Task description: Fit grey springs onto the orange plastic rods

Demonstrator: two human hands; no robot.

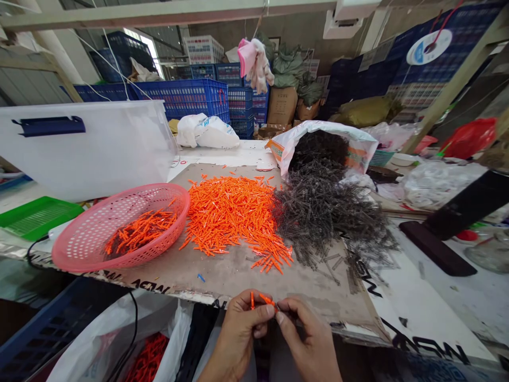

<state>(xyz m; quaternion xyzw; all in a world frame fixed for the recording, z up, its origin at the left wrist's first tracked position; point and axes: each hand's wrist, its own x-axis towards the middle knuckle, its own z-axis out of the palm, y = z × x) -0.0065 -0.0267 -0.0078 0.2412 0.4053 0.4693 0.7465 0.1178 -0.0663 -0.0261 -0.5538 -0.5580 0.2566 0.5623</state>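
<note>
My left hand is closed near the table's front edge. It grips small orange plastic pieces, two of which stick out between thumb and fingers. Close against it, my right hand pinches at the tip of one piece; what lies between its fingertips is mostly hidden. Beyond my hands a heap of the same slim orange pieces spreads over the cardboard. To its right, a tangled mound of thin dark coil springs spills from a white sack.
A pink perforated basket with orange pieces stands left, by a green tray and a large translucent bin. Below the edge hangs a white bag with red-orange pieces. A black stand is at right. Gloves hang overhead.
</note>
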